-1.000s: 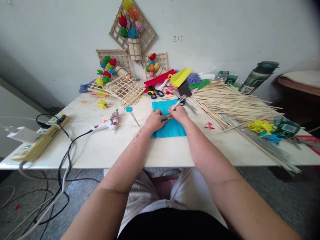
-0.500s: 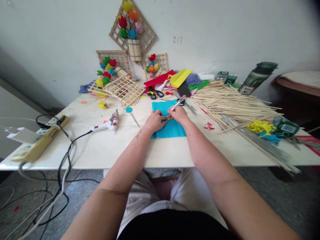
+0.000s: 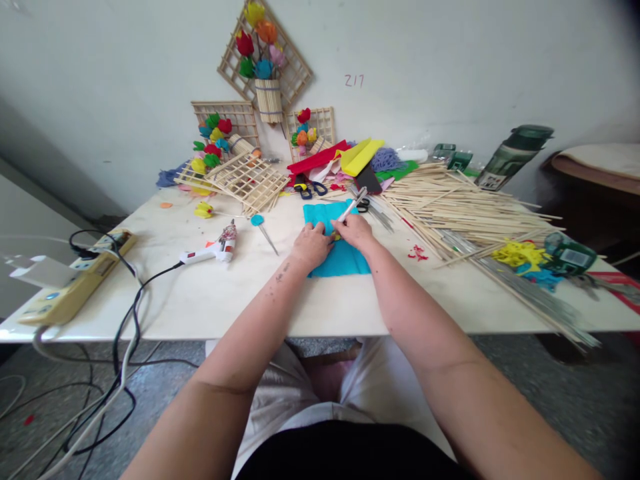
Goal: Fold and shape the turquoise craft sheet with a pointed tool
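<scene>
A turquoise felt sheet (image 3: 343, 260) lies in the middle of the white table (image 3: 215, 293). My left hand (image 3: 311, 244) presses down on its left part, fingers curled on a small yellow piece at the fingertips. My right hand (image 3: 354, 230) is closed round a white pen (image 3: 350, 205), whose tip rests on the felt beside that yellow piece. The two hands touch each other over the sheet.
A white glue gun (image 3: 213, 249) lies to the left, with a power strip (image 3: 75, 280) and cables at the table's left edge. Wooden lattice frames (image 3: 245, 175) with felt flowers lean against the wall. A big heap of bamboo sticks (image 3: 460, 207), scissors (image 3: 310, 189) and felt scraps fill the right side.
Both hands stay on the turquoise felt. The pen has tilted a little and the right hand has shifted slightly along the sheet.
</scene>
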Motion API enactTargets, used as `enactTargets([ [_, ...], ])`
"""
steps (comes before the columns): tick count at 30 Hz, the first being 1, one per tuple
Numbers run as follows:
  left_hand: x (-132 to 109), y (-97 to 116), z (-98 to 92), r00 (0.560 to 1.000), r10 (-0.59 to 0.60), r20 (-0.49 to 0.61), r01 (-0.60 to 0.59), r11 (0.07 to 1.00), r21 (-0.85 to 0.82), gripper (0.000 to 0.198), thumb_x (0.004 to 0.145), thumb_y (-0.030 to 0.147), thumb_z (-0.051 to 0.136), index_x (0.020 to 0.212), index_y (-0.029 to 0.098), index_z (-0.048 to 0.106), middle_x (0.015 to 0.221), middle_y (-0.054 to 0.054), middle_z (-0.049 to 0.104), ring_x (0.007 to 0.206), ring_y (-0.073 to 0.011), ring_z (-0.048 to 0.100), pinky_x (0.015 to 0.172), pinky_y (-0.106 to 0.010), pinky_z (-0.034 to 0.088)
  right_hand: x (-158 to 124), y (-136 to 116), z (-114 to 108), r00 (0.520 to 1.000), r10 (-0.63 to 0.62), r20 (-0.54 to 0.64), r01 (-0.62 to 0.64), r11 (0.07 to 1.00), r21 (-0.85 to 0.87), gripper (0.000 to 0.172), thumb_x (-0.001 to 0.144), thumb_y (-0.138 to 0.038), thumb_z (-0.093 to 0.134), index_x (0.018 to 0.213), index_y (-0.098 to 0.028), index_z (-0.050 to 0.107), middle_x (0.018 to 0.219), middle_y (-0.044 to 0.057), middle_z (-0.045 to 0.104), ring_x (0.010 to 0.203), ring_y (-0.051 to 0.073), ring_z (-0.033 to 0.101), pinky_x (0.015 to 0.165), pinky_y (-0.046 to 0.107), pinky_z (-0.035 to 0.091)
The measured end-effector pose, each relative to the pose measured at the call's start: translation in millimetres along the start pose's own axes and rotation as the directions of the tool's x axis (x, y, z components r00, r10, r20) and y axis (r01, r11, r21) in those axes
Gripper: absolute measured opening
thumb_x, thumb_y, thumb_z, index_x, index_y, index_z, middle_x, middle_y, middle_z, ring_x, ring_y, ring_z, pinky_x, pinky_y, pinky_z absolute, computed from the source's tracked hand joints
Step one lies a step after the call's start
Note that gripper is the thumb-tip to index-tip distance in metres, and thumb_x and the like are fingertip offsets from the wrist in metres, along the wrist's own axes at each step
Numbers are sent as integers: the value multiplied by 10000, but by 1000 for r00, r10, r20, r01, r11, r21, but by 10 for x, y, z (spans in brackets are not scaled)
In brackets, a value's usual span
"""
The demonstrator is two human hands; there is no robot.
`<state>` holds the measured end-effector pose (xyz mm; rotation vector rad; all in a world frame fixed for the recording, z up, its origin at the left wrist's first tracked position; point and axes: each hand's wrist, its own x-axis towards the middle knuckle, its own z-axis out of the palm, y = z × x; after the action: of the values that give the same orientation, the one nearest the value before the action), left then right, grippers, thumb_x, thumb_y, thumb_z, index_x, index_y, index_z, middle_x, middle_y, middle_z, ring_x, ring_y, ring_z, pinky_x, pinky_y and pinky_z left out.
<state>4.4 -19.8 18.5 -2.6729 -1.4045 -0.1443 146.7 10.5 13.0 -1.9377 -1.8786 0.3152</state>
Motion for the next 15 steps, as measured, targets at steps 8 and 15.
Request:
enactTargets([
  [8,-18,37,-15,1000,0,-12,0,1000,1,515,851,545,419,1179,196,607,1088,-135,529,992,-284,453,884,-390,354,-37,-36,1,1000,-26,18,27,998,-53,438,875,-498,384,1036,-173,630,1013,103,668,992,206,595,780,253,429],
  [15,-38,61,-7,1000,-21,13,22,1000,-8,631,806,632,414,1235,193,563,1118,-147,512,1022,-307,432,905,-413,336,-60,-52,-8,997,-74,31,77,994,-80,454,884,-509,363,1066,-175,610,1040,110,660,995,217,593,790,269,422],
])
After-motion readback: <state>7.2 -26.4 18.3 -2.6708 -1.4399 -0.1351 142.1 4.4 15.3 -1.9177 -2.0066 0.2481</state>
